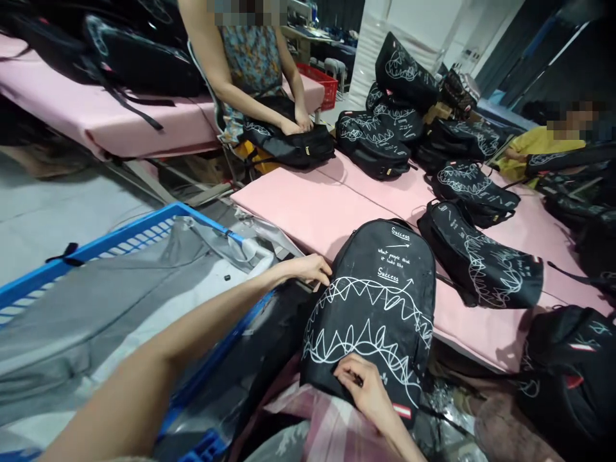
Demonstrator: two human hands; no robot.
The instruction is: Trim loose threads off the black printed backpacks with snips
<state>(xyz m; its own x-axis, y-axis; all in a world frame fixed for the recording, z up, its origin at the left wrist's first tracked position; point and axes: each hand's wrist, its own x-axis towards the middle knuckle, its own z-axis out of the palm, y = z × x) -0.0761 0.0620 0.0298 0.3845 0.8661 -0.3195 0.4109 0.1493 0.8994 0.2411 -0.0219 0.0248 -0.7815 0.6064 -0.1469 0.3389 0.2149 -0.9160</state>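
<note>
A black backpack [368, 308] with white scribbled lines and the word "Success" leans in front of me, its top on the pink table and its bottom near my lap. At its left side edge, my left hand [314, 269] has its fingers closed on the fabric; the fingertips are partly hidden. Lower down, my right hand [362, 383] rests against the front panel with curled fingers and thumb drawn together. Whatever those fingers pinch, if anything, is too small to make out. A red-and-white label [402, 410] shows beside my right wrist.
Several similar backpacks [481, 256] lie along the pink table [332, 205]. Across it, a person's hands [296, 125] work on another black backpack [310, 149]. A blue crate [96, 250] with grey lining stands at left. Another person in yellow [539, 144] sits far right.
</note>
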